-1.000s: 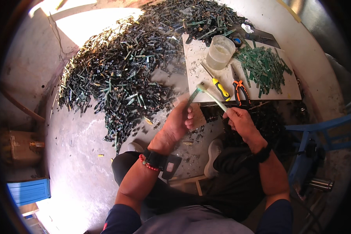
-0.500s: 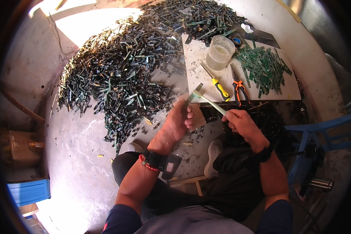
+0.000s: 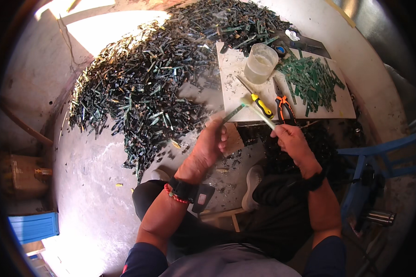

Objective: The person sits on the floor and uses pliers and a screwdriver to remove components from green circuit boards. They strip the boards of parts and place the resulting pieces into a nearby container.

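Note:
My left hand (image 3: 211,144) pinches one end of a narrow green circuit-board strip (image 3: 234,113), which points up and to the right. A slim, pale-handled brush (image 3: 262,115) is gripped in my right hand (image 3: 292,144). Its blurred head lies at the free end of the strip. Just beyond, a yellow-and-black screwdriver (image 3: 262,105) and orange-and-black pliers (image 3: 284,107) rest on a white board (image 3: 231,90). A clear plastic cup (image 3: 260,64) with some liquid stands behind the screwdriver. Many green strips (image 3: 313,83) lie piled on the board's right side.
A large heap of dark strips (image 3: 145,85) covers the floor ahead and to the left. A blue tape roll (image 3: 280,50) and a crumpled white scrap (image 3: 292,34) lie behind the cup. At right is a blue frame (image 3: 379,154); a blue box (image 3: 34,227) stands lower left.
My right hand has moved slightly right and up, drawing the brush head along to the strip's tip. My left hand has barely shifted and keeps hold of the strip.

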Tool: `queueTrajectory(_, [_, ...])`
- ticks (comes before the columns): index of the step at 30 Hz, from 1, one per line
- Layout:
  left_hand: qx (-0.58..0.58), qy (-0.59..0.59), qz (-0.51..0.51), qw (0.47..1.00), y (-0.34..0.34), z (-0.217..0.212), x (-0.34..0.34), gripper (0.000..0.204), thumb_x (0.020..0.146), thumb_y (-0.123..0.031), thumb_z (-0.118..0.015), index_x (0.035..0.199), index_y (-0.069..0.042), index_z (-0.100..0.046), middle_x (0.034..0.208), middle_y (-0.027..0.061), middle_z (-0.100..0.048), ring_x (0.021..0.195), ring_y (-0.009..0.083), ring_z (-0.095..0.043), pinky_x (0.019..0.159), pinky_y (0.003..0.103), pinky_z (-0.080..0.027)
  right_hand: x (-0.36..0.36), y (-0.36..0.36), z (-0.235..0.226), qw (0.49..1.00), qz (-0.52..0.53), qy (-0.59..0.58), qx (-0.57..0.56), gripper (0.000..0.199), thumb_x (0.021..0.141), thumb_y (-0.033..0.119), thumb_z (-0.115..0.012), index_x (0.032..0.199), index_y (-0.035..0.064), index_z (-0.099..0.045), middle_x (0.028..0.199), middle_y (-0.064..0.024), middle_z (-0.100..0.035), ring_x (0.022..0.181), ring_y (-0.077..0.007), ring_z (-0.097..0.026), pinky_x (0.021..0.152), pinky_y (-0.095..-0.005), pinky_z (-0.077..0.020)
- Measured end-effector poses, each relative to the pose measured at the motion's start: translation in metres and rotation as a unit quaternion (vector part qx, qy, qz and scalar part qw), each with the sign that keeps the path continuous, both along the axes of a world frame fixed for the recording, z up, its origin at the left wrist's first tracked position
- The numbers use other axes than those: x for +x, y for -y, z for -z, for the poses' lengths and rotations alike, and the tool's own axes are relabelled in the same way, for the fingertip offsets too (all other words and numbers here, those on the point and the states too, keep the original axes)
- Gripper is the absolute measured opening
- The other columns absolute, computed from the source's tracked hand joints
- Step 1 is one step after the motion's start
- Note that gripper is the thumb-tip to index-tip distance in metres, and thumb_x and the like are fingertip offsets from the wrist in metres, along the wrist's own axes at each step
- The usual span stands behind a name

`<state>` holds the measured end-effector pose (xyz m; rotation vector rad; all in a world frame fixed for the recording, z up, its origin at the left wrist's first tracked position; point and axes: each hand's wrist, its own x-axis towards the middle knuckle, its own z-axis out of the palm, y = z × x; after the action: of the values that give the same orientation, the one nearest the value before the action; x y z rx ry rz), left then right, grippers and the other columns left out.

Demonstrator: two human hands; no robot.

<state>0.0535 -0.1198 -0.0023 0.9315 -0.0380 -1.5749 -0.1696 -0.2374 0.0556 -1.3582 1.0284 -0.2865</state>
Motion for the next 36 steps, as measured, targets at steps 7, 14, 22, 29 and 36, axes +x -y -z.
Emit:
queueTrajectory(7, [-0.023,0.195,-0.018,0.98,-0.006,-0.004,-0.004,0.029,0.094,-0.031,-0.055,0.076,-0.008,-0.052,0.062,-0.0008,-0.049,0.045,0.008,-0.04,0.041,0.022,-0.03,-0.005,0.0,-0.017,0.999,-0.039,-0.009,0.01,0.03,0.097,0.023,-0.05,0.082,-0.0008,-0.061,0.054,0.0068,-0.038,0.046,-0.0016,-0.032,0.043,-0.0196,-0.0247])
queueTrajectory(14, [-0.001,0.299,-0.031,0.954,-0.009,-0.004,-0.011,0.031,0.094,-0.033,-0.055,0.077,-0.007,-0.054,0.062,-0.0028,-0.051,0.045,0.0051,-0.041,0.04,0.02,-0.03,-0.011,-0.004,-0.022,0.998,-0.065,0.015,-0.01,0.028,0.095,0.021,-0.052,0.087,-0.0027,-0.064,0.055,0.007,-0.04,0.048,-0.0017,-0.035,0.044,-0.0192,-0.0261])
queueTrajectory(22, [-0.015,0.304,0.0,0.952,-0.012,0.001,-0.009,0.031,0.096,-0.035,-0.052,0.08,-0.008,-0.053,0.063,-0.0029,-0.049,0.045,0.0053,-0.039,0.041,0.02,-0.029,-0.003,-0.003,-0.016,0.994,-0.086,-0.043,-0.052,0.028,0.095,0.022,-0.053,0.086,-0.0021,-0.066,0.057,0.0057,-0.043,0.052,-0.0029,-0.037,0.046,-0.0218,-0.0286])
queueTrajectory(29, [-0.005,0.278,0.009,0.96,-0.011,-0.005,-0.009,0.032,0.097,-0.035,-0.051,0.081,-0.007,-0.052,0.064,-0.0015,-0.05,0.045,0.0062,-0.04,0.04,0.021,-0.031,-0.006,-0.001,-0.018,0.994,-0.078,-0.021,-0.075,0.029,0.096,0.023,-0.052,0.087,-0.0011,-0.066,0.057,0.0055,-0.042,0.051,-0.0031,-0.037,0.046,-0.0213,-0.0281])
queueTrajectory(36, [-0.004,0.268,0.014,0.963,-0.013,0.001,-0.005,0.033,0.098,-0.035,-0.049,0.081,-0.006,-0.052,0.064,-0.0008,-0.05,0.044,0.0068,-0.041,0.04,0.021,-0.032,0.003,0.0,-0.023,0.986,-0.101,-0.071,-0.113,0.029,0.093,0.023,-0.056,0.085,-0.0021,-0.067,0.058,0.0037,-0.047,0.055,-0.0056,-0.041,0.05,-0.0244,-0.0335])
